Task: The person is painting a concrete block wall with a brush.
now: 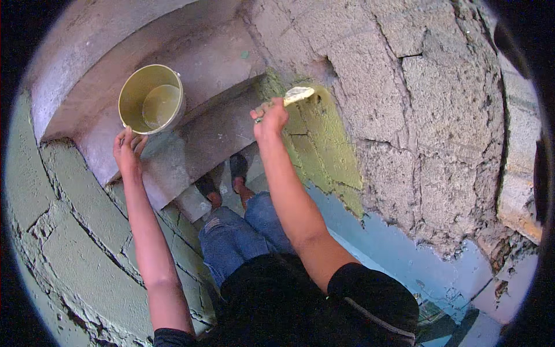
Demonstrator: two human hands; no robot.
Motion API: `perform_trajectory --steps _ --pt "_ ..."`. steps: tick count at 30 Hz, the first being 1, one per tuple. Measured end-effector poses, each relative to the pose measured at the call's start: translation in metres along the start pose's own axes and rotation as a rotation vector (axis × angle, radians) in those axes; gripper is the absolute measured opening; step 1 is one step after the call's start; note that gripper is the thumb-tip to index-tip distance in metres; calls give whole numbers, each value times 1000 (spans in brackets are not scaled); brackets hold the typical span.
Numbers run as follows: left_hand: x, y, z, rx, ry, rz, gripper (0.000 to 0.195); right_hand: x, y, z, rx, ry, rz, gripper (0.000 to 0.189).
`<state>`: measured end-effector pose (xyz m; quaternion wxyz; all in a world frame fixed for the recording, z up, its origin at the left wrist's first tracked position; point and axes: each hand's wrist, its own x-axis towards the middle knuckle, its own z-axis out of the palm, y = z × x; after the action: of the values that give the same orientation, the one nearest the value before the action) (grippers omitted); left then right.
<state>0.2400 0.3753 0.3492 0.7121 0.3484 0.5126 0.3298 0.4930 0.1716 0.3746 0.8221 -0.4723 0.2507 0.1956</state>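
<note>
My left hand (128, 147) grips the near rim of a round plastic bucket (151, 99), which stands tilted in view over the concrete steps; some yellowish-green liquid lies at its bottom. In my right hand (272, 117) is a paintbrush (298, 94), its pale, wet bristles at the block wall. Around and below the brush, a patch of yellow-green paint (331, 139) covers the rough blocks. The brush handle is mostly hidden by my fingers.
Concrete steps (217, 69) rise ahead of my feet. Unpainted concrete blocks (373, 86) extend to the right, above a light blue wall section (390, 243) with a ragged edge. A pale green block wall (86, 256) curves along the left.
</note>
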Motion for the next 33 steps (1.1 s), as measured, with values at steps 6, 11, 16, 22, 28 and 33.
perform_trajectory --steps 6,11,16,22,28,33 --pt "-4 5 -4 23 31 9 24 -5 9 -33 -375 7 155 12" --pt "-4 4 4 21 21 9 24 40 14 -70 -413 60 103 12" --pt "-4 7 8 43 4 6 24 38 27 -134 -287 170 43 14" --pt "-7 7 3 8 27 9 23 24 36 -116 -148 272 99 14" --pt "-5 6 5 11 -10 19 22 56 50 -18 -172 136 106 10" --pt "-5 4 2 15 7 9 23 73 27 17 -242 -115 207 20"
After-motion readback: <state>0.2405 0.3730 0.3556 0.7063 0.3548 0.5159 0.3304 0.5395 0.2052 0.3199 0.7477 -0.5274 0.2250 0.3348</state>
